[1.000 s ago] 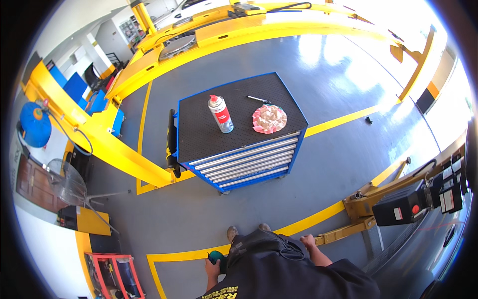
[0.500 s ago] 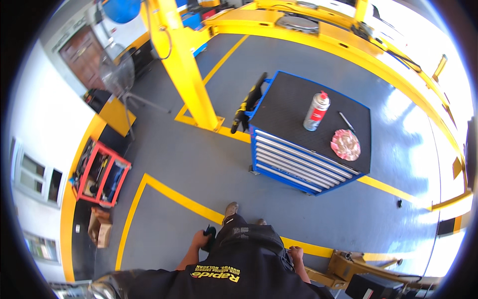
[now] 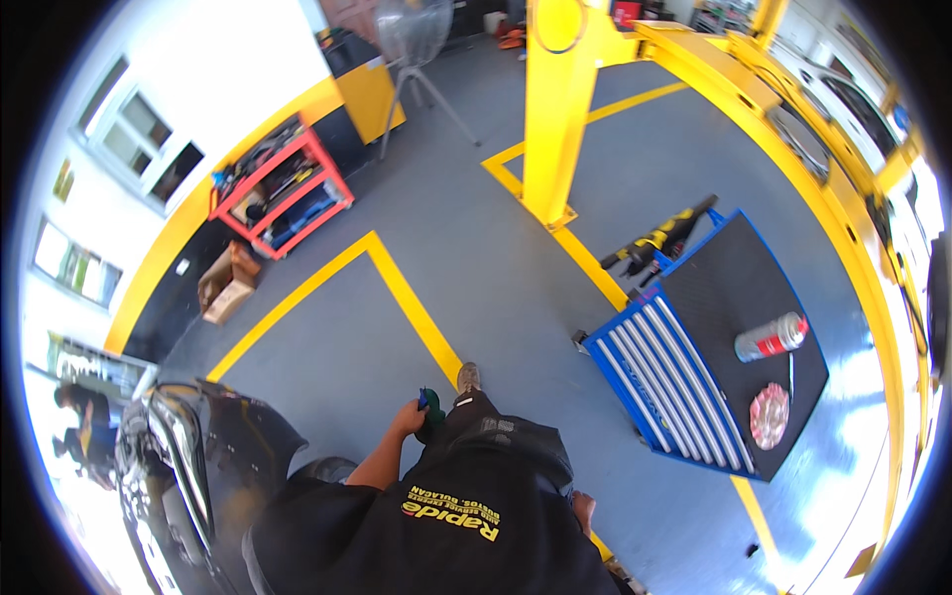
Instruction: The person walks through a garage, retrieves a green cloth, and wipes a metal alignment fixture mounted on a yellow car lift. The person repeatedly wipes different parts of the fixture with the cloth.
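My left hand (image 3: 408, 417) hangs beside my left thigh, closed around a dark green thing (image 3: 431, 420) with a small blue part at its top; its kind is not clear. Low at my right side, my right hand (image 3: 584, 510) is partly covered by my clothing and its fingers cannot be made out. Off to the right is a blue tool cabinet (image 3: 716, 283) with silver drawer fronts and a black top. On it are a spray can (image 3: 772, 338) with a red cap, a thin whitish stick (image 3: 791, 371) and a crumpled pink-and-white cloth (image 3: 770, 416).
Ahead rises a yellow lift post (image 3: 555, 119). A red tool cart (image 3: 283, 188) and a cardboard box (image 3: 227, 288) stand along the left wall, with a stand fan (image 3: 412, 40) farther off. A dark vehicle (image 3: 213, 466) is close on my left.
My view has turned left, so the cabinet and lift post shift rightward and the dark vehicle shows more fully. My left hand still grips the green thing.
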### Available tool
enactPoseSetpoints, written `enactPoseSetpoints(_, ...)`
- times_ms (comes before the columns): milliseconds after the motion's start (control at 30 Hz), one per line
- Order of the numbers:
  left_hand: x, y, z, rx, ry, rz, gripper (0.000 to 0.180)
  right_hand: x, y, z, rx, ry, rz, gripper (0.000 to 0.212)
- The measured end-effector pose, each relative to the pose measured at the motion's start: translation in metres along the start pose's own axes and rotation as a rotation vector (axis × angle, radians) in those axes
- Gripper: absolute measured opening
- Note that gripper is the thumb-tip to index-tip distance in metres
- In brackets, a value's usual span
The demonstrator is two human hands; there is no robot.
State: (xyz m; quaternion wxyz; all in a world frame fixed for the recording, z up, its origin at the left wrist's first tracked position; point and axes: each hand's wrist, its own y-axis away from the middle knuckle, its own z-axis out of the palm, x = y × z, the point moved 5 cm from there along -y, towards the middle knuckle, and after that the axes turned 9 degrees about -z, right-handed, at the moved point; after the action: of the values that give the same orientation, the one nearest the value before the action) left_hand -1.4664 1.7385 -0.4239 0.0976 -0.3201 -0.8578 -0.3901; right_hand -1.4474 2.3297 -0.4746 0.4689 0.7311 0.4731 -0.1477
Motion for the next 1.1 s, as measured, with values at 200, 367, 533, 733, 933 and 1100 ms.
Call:
enactPoseSetpoints(200, -0.082, -0.020, -0.020, 0.041, 0.120, -0.194, 0.036, -0.028, -0.088, 0.051, -0.214, 0.589, -0.494, 0.023)
enactPoseSetpoints(367, -0.137, -0.038, -0.027, 0.063, 0.255, -0.363, 0.032, -0.123, -0.157, 0.084, -0.363, 0.853, -0.804, 0.023)
enactPoseSetpoints(533, -0.158, -0.060, -0.081, 0.178, 0.389, -0.394, 0.033, -0.276, -0.215, 0.152, -0.223, 0.072, -0.172, 0.028)
enactPoseSetpoints(733, -0.190, -0.085, -0.101, 0.237, 0.559, -0.450, 0.034, -0.405, -0.234, 0.218, -0.340, 0.227, -0.441, 0.029)
enactPoseSetpoints(933, -0.175, -0.090, -0.101, 0.182, 0.598, -0.604, 0.034, -0.392, -0.307, 0.255, -0.424, 0.402, -0.477, 0.033)
enactPoseSetpoints(1100, -0.165, -0.085, -0.093, 0.117, 0.593, -0.717, 0.036, -0.407, -0.337, 0.288, -0.551, 0.701, -0.511, 0.034)
